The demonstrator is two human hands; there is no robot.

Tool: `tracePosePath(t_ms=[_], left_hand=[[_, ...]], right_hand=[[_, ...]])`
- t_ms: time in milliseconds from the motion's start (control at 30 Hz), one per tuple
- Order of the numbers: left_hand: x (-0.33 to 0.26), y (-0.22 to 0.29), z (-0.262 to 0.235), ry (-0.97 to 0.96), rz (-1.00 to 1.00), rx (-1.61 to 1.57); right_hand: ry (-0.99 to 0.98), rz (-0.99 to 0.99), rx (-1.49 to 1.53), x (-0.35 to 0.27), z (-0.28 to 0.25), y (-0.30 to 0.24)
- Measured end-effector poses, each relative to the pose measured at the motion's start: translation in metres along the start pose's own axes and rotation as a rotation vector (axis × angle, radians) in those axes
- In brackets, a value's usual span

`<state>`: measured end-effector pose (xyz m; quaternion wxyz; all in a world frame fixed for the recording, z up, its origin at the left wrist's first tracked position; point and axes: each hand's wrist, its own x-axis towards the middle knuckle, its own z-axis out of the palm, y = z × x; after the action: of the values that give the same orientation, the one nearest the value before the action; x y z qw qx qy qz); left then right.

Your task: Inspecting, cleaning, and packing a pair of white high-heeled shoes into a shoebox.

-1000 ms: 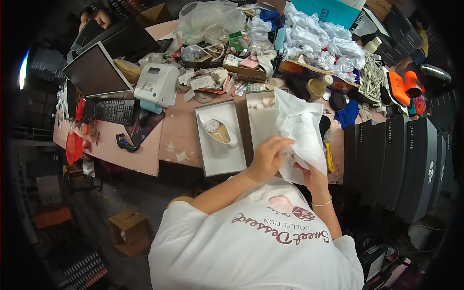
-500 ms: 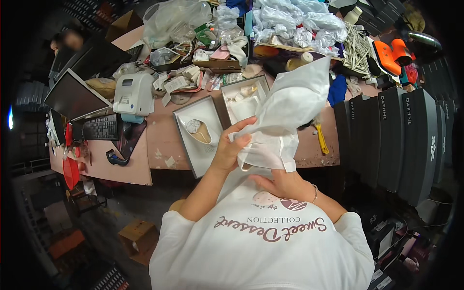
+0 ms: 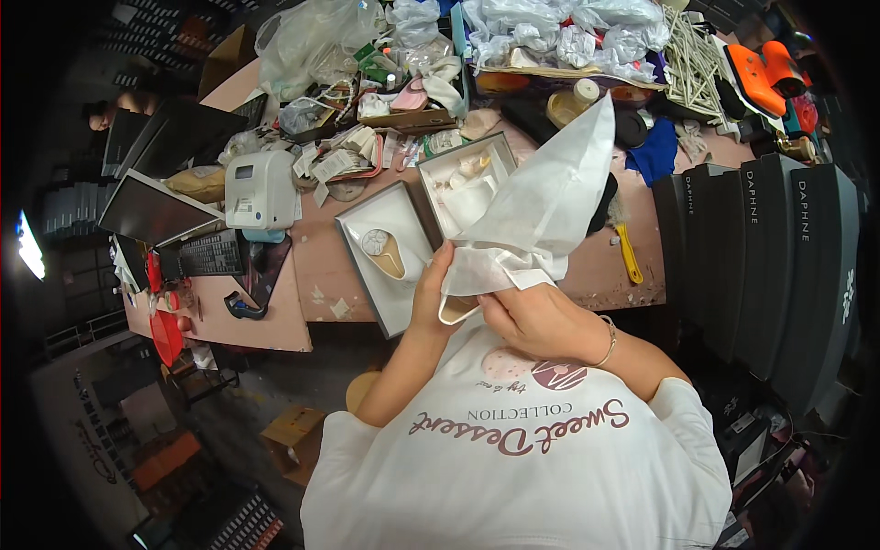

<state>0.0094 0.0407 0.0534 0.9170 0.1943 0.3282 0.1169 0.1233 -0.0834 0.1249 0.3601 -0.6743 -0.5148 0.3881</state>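
In front of my chest, a white cloth dust bag [image 3: 541, 197] stands up with its pointed end away from me. Out of its near end shows part of a shoe [image 3: 457, 310] with a tan insole and white edging. My left hand [image 3: 433, 291] is closed round the left side of the bag and shoe, its fingers mostly hidden behind them. My right hand [image 3: 541, 319] is closed on the bag's near edge, thumb against the shoe. Beyond my left hand, an open grey shoebox [image 3: 396, 307] holds another shoe [image 3: 389, 257] with a round white ornament.
A second open box part [image 3: 502, 158] with white paper adjoins the shoebox. A yellow-handled brush [image 3: 629, 254] lies at right, near upright dark shoeboxes [image 3: 775, 266]. On the left are a label printer [image 3: 260, 192], keyboard [image 3: 209, 255] and monitor [image 3: 156, 213]. Plastic bags [image 3: 559, 41] crowd the back.
My right hand has moved up onto the bag's edge and its fingers have closed there. More of the shoe shows at the bag's near end. The whole view has shifted slightly.
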Motion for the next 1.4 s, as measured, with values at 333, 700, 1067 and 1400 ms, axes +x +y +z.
tracePosePath(t_ms=[333, 700, 1067, 1400], left_hand=[[-0.011, 0.036, 0.02, -0.078, 0.693, 1.218], [-0.008, 0.003, -0.01, 0.048, 0.752, 1.292], [0.008, 0.024, 0.01, -0.032, 0.553, 0.554], [0.018, 0.02, -0.008, 0.067, 0.594, 0.797]], right_hand=[[0.357, 0.113, 1.013, -0.017, 0.004, 0.031], [0.553, 0.155, 1.099, -0.061, -0.006, 0.035], [0.6, 0.025, 1.792, -0.078, 0.023, 0.079], [0.354, -0.037, 1.43, -0.085, 0.007, 0.066]])
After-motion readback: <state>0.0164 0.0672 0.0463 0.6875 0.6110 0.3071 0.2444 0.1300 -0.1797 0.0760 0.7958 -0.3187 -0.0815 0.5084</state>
